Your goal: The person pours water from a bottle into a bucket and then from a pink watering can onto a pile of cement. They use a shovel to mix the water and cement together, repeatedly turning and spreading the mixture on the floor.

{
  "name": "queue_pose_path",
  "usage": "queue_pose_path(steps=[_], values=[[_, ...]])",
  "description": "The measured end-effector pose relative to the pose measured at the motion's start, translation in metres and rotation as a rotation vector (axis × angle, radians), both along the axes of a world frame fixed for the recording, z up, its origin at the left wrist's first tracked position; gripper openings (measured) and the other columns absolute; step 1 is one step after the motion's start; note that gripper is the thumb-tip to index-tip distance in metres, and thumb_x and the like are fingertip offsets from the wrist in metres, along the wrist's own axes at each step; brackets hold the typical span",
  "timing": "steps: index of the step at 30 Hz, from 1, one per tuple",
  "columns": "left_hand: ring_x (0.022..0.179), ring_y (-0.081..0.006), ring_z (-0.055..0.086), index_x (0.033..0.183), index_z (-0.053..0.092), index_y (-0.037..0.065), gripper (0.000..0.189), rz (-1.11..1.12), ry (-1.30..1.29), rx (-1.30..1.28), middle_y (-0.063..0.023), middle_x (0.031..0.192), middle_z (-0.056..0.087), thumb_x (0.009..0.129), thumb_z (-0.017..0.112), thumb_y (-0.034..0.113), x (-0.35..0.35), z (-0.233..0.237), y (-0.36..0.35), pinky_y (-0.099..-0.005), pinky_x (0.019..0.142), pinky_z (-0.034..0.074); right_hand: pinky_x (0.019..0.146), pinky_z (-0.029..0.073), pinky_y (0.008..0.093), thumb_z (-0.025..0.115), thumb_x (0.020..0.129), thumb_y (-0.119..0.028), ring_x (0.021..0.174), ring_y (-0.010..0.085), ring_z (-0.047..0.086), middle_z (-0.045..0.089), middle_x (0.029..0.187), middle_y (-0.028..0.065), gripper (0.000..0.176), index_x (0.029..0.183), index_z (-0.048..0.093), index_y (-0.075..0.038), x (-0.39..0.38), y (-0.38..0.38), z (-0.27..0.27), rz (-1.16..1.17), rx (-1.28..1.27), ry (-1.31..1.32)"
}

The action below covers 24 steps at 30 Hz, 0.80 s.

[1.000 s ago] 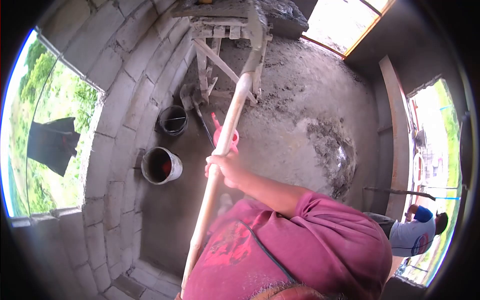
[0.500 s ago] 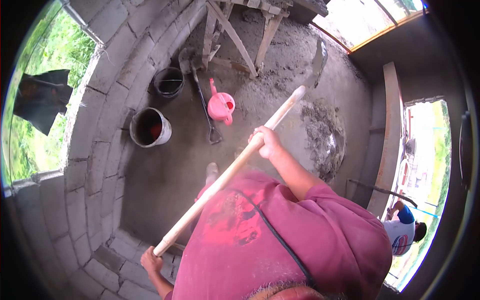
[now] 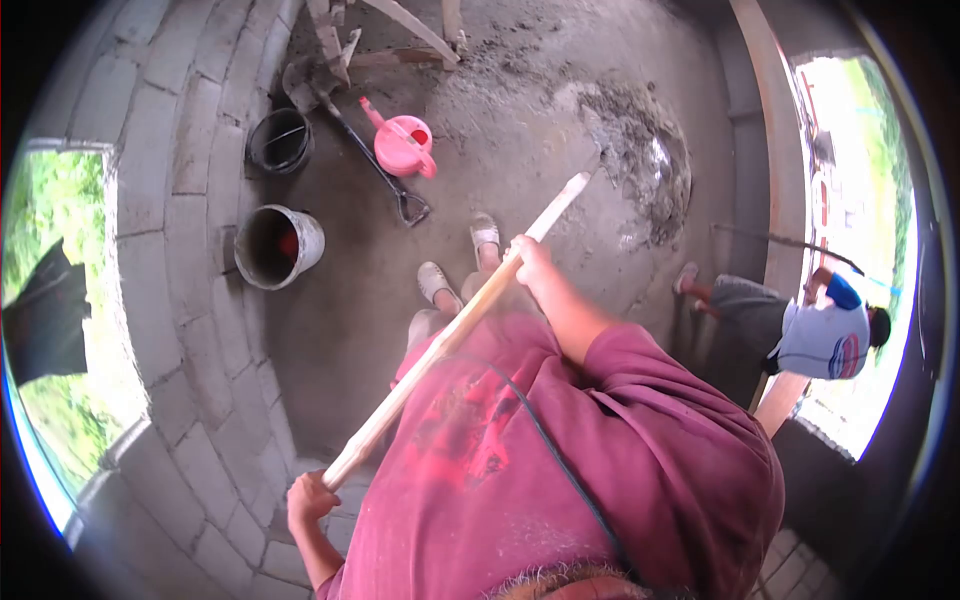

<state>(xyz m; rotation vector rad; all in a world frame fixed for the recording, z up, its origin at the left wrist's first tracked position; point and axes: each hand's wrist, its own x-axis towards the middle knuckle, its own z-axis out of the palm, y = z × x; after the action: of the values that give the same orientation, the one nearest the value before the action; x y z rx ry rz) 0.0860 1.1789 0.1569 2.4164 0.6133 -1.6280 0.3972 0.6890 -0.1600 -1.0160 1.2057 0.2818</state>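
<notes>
A long wooden-handled tool (image 3: 450, 335) slants across in front of my maroon shirt, held by both hands. My left hand (image 3: 310, 497) is wrapped round its near end at the lower left. Farther up the pole, my right hand (image 3: 530, 262) grips it. The pole's far tip ends right at the edge of a wet grey mortar heap (image 3: 645, 165), and the tool's grey head there blends into the mortar. My two shoes stand on the grey floor to the left of the pole's upper half.
A pink watering can (image 3: 403, 147) stands beside a shovel (image 3: 365, 150) lying on the floor. A black bucket (image 3: 281, 142) and a whitish bucket (image 3: 300, 246) line the block wall. A wooden trestle (image 3: 400, 57) is ahead. Another person (image 3: 825, 325) stands at the right by the opening.
The view has tilted downward and turned, so my shoes and the co-worker's legs now show. The tool's head, seen clear of the heap before, has moved down to the mortar's edge.
</notes>
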Motion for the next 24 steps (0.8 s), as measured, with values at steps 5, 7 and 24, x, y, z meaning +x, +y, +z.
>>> queue_pose_path(steps=[5, 7, 24], values=[[0.102, -0.0379, 0.069, 0.105, 0.071, 0.009, 0.038, -0.076, -0.047, -0.061, -0.0183, 0.106, 0.073, 0.071, 0.076, 0.025, 0.049, -0.032, -0.035, -0.0491, 0.086, 0.056, 0.084, 0.057, 0.0445, 0.066, 0.088, -0.014, 0.096, 0.0302, 0.069, 0.065, 0.107, 0.0155, 0.039, 0.124, 0.058, -0.001, -0.041, -0.017, 0.013, 0.226, 0.022, 0.059], [0.103, -0.0387, 0.069, 0.104, 0.07, 0.007, 0.034, -0.118, -0.051, -0.06, -0.02, 0.106, 0.072, 0.075, 0.072, 0.025, 0.07, -0.034, -0.053, -0.0497, 0.087, 0.056, 0.084, 0.057, 0.0436, 0.067, 0.088, -0.014, 0.097, 0.0295, 0.069, 0.065, 0.109, 0.0147, 0.046, 0.131, 0.055, -0.003, -0.053, -0.024, 0.042, 0.375, -0.02, -0.015], [0.091, -0.0399, 0.069, 0.107, 0.067, 0.01, 0.037, -0.517, -0.853, 0.204, -0.0185, 0.098, 0.072, 0.071, 0.076, 0.015, 0.136, 0.161, -0.148, -0.0501, 0.081, 0.053, 0.051, 0.05, 0.0306, 0.058, 0.092, -0.014, 0.063, 0.0168, 0.063, 0.063, 0.079, 0.005, 0.02, 0.111, 0.065, -0.009, -0.413, -0.276, -0.04, 0.362, -0.477, 0.06]])
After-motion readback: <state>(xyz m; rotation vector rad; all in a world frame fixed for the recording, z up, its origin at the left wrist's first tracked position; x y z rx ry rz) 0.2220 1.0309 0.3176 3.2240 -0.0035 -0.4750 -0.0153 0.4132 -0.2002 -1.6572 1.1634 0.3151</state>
